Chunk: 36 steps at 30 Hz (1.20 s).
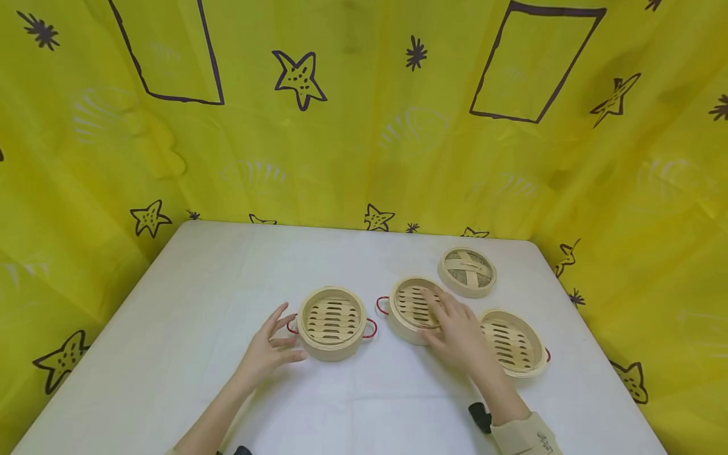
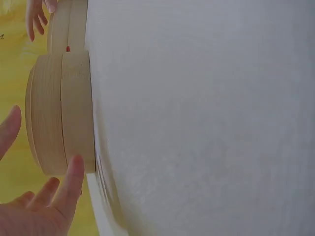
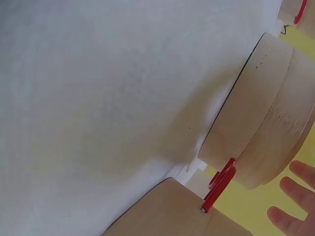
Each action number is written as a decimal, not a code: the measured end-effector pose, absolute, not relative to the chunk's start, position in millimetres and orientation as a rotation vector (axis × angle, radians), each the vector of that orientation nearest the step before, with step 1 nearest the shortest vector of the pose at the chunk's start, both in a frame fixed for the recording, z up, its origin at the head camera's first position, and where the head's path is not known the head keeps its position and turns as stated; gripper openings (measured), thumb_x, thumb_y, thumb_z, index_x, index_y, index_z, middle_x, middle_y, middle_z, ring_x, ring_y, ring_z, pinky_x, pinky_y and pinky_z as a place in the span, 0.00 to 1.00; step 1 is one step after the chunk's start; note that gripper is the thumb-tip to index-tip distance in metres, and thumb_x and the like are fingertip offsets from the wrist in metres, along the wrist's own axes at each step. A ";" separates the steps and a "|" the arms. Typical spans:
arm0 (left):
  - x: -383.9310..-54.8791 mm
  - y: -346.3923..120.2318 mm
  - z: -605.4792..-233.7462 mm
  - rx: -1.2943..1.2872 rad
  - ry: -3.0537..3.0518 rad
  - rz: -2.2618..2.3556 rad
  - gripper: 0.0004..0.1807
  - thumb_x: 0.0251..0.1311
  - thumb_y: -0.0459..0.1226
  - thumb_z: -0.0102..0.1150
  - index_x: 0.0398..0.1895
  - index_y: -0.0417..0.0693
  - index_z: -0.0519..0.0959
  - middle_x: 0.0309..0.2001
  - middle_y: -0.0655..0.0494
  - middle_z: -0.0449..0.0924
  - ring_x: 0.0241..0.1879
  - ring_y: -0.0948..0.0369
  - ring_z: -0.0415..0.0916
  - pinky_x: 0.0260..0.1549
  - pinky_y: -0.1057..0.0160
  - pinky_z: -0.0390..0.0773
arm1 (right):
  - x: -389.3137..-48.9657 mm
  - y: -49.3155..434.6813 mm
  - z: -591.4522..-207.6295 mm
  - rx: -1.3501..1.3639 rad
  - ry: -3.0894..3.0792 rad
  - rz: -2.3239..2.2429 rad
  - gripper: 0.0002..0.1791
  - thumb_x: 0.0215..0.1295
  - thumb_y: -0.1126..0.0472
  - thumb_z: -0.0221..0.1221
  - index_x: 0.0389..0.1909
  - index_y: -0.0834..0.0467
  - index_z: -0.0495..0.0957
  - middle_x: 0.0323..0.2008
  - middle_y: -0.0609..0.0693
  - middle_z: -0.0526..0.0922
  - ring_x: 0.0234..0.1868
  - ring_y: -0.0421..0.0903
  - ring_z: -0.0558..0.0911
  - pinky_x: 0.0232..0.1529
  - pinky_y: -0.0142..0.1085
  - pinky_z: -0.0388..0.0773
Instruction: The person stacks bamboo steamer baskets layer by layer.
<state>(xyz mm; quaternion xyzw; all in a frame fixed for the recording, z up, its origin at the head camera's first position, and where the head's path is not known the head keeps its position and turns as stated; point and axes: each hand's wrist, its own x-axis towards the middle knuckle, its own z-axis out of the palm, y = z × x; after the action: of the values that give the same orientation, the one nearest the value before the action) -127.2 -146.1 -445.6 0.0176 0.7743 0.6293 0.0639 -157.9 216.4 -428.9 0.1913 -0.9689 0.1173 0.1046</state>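
Note:
A round bamboo steamer basket (image 1: 332, 319) with a slatted base and red loop handles rests on the table. Beside its left side is my left hand (image 1: 272, 346), fingers spread and holding nothing. In the left wrist view, the fingertips come close to the basket's side wall (image 2: 49, 108). A second steamer basket (image 1: 406, 325) stands to the right, its right part hidden under my right hand (image 1: 457, 332). That hand reaches over its rim with extended fingers above the slats, thumb at the near side. The right wrist view has those fingers (image 3: 295, 194) right by the basket's upper edge (image 3: 290, 152).
A shallower slatted steamer tier (image 1: 512, 344) lies at the right, partly behind my right forearm. Behind it is a woven bamboo lid (image 1: 467, 272). A white cloth covers the table (image 1: 239, 265); a yellow patterned curtain (image 1: 341, 158) hangs around its back and sides.

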 end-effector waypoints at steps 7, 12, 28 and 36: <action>-130.8 -140.6 -450.9 0.037 2.351 1.913 0.52 0.36 0.28 0.72 0.69 0.47 0.55 0.63 0.40 0.62 0.39 0.48 0.79 0.33 0.63 0.81 | -158.4 213.6 -432.1 0.619 -2.847 0.330 0.39 0.54 0.47 0.62 0.66 0.50 0.59 0.62 0.60 0.64 0.60 0.60 0.65 0.57 0.58 0.61; -133.3 -138.6 -453.5 0.039 2.381 1.901 0.51 0.35 0.27 0.73 0.67 0.44 0.57 0.63 0.39 0.61 0.37 0.50 0.79 0.31 0.64 0.80 | -157.8 211.9 -432.5 0.651 -2.841 0.285 0.37 0.53 0.47 0.63 0.64 0.51 0.63 0.57 0.60 0.69 0.57 0.58 0.69 0.54 0.56 0.64; -136.6 -136.6 -456.4 -0.049 2.355 1.886 0.48 0.37 0.30 0.73 0.67 0.44 0.60 0.58 0.41 0.67 0.34 0.57 0.77 0.27 0.68 0.78 | -157.3 209.4 -434.5 0.707 -2.828 0.127 0.29 0.52 0.48 0.65 0.54 0.55 0.71 0.42 0.52 0.74 0.45 0.53 0.75 0.43 0.50 0.72; -138.4 -135.2 -458.7 -0.071 2.338 1.910 0.48 0.36 0.29 0.73 0.66 0.44 0.61 0.57 0.42 0.68 0.32 0.59 0.77 0.28 0.68 0.79 | -158.1 209.2 -434.8 0.764 -2.782 0.099 0.24 0.49 0.52 0.67 0.48 0.54 0.74 0.36 0.49 0.73 0.42 0.51 0.74 0.41 0.46 0.70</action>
<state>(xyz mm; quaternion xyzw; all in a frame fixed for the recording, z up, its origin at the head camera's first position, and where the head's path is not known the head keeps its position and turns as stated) -138.4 -135.2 -458.7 -0.0233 0.7727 0.6314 0.0608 -158.1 209.2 -434.8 0.2627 -0.9559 0.0339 0.1272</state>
